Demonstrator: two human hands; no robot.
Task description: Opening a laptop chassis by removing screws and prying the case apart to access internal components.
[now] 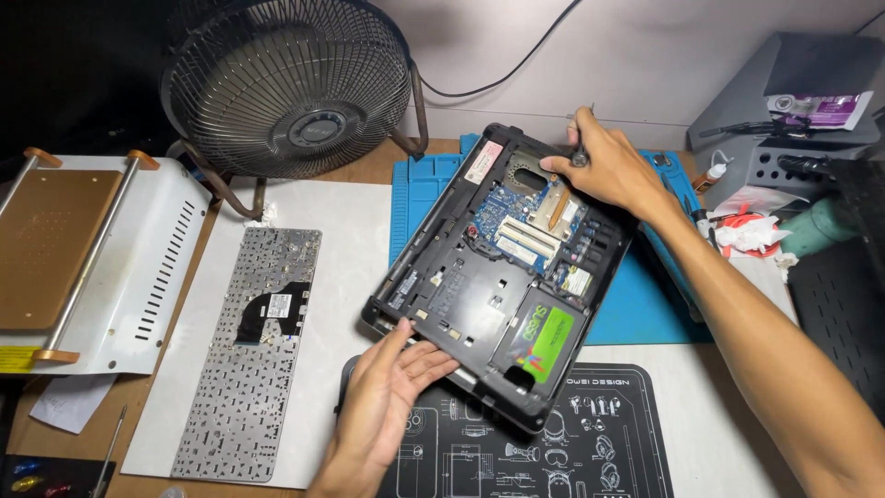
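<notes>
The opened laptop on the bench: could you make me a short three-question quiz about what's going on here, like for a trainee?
1. True or false: the left hand supports the near edge of the opened laptop.
2. Which hand holds a thin tool over the laptop's far corner? A) the left hand B) the right hand C) neither
3. Fill in: the detached keyboard lies face down to the ____ of the laptop.

Key
1. True; its fingers reach under the raised near edge.
2. B; the right hand grips the tool above the cooling area.
3. Left; it lies on the white mat, below the fan.
</notes>
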